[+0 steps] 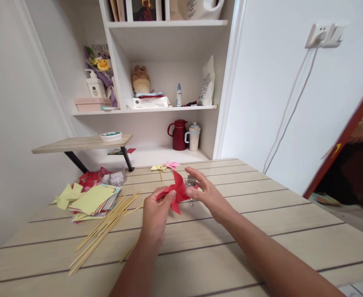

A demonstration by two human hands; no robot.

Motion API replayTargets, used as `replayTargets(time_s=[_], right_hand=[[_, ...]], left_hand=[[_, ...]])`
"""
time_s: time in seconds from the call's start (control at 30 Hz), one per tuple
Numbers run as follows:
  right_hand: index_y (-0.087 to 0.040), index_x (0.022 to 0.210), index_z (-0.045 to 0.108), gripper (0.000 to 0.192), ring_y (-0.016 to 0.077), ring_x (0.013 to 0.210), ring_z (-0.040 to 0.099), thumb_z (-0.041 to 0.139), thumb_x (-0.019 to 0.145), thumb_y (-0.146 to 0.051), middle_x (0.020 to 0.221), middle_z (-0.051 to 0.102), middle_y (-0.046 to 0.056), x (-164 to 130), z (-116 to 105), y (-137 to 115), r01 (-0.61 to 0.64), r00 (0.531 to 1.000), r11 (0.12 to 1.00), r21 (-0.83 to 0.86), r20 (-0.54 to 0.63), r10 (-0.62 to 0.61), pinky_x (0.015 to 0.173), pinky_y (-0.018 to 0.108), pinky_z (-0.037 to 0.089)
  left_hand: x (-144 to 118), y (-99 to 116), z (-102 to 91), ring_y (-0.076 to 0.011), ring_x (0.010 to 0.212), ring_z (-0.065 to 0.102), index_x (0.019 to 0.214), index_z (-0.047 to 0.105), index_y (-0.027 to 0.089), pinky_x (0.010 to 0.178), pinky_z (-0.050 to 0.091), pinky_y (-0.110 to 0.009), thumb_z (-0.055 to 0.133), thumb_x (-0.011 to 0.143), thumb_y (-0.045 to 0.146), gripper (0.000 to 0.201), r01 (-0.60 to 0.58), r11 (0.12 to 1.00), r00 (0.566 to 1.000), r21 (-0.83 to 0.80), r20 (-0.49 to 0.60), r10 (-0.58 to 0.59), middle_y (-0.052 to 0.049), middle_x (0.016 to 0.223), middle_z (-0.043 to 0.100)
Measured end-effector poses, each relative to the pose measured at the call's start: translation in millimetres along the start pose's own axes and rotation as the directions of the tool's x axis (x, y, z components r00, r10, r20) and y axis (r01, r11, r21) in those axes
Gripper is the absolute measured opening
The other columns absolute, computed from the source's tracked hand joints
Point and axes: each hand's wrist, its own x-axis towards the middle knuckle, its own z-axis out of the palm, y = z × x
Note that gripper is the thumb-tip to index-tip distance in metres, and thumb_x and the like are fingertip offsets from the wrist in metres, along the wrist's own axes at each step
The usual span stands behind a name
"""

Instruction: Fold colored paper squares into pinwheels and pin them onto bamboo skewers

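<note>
Nearest to us our two forearms reach out over the pale planked counter (261, 231); our left hand (156, 212) pinches the near-left edge of a red paper pinwheel (176, 190), thumb and fingers closed on a folded flap, so the sheet holds its shape just above the boards at the middle of the counter; our right hand (204, 190) comes in from the right with the thumb and fingertips against the pinwheel's centre, the other fingers loosely spread, which looks to us like a way of keeping the folded corners gathered; something small and metallic (190, 180) shows just behind those fingertips, though we cannot tell what it is. To the left of our left hand lies a loose fan of bamboo skewers (107, 227), close enough to reach; beyond them a stack of coloured paper squares (91, 200), yellow on top, and further still red scraps (90, 178). Past the red pinwheel, near the far edge, lie a yellow pinwheel (158, 168) and a pink pinwheel (172, 164), laid apart from the working spot. Farthest off, the white shelves carry a red jug (178, 134) and a speckled mug (193, 137).
</note>
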Motion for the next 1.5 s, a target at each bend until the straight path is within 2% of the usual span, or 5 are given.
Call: replayTargets(time_s=[0.17,0.47,0.93,1.2,1.5], right_hand=[[-0.028,0.118,0.068,0.053,0.0265,0.106,0.066,0.084,0.068,-0.036,0.124,0.068,0.007,-4,7,-10,-0.080,0.984,0.992,0.101,0.164,0.063,0.089,0.041,0.054],[-0.019,0.064,0.067,0.017,0.0192,0.086,0.063,0.077,0.072,-0.029,0.089,0.071,0.002,-3,13,-12,-0.026,0.994,0.998,0.056,0.103,0.020,0.083,0.033,0.046],[-0.018,0.069,0.068,0.016,0.0201,0.076,0.062,0.071,0.074,-0.032,0.076,0.069,0.002,3,4,-8,-0.098,0.993,0.993,-0.058,0.061,0.102,0.074,0.032,0.045],[-0.021,0.066,0.069,0.015,0.0223,0.091,0.063,0.068,0.078,-0.012,0.086,0.075,0.003,5,-2,-5,0.276,0.959,0.860,-0.430,0.058,-0.279,0.086,0.036,0.044],[-0.023,0.073,0.070,0.016,0.0224,0.095,0.064,0.071,0.080,-0.009,0.090,0.077,0.000,5,3,3,0.376,0.923,0.738,-0.560,0.159,-0.350,0.091,0.040,0.041]], left_hand=[[2,-3,-0.8,-0.0225,0.089,0.066,0.080,0.078,0.018,0.082,0.050,-0.031,0.078,0.072,0.032,0.016,-0.117,0.981,0.993,0.152,0.021,0.115,-0.008,0.091,0.073],[1,-5,-1.4,-0.0231,0.092,0.064,0.078,0.078,0.019,0.082,0.051,-0.032,0.077,0.073,0.031,0.014,-0.151,0.969,0.988,0.196,0.017,0.150,-0.008,0.095,0.069],[6,-8,-7.4,-0.0269,0.109,0.062,0.116,0.069,0.024,0.096,0.048,-0.042,0.079,0.070,0.028,0.047,-0.075,0.964,0.996,0.256,0.072,0.058,-0.011,0.119,0.065],[7,-7,-6.0,-0.0376,0.134,0.042,0.115,0.069,0.032,0.110,0.031,-0.059,0.085,0.064,0.021,0.055,-0.289,0.598,0.910,0.748,0.019,0.415,-0.011,0.144,0.045],[0,-6,-0.7,-0.0311,0.118,0.055,0.084,0.075,0.029,0.106,0.033,-0.055,0.080,0.073,0.016,0.018,-0.515,0.350,0.799,0.782,0.291,0.526,-0.006,0.121,0.067]])
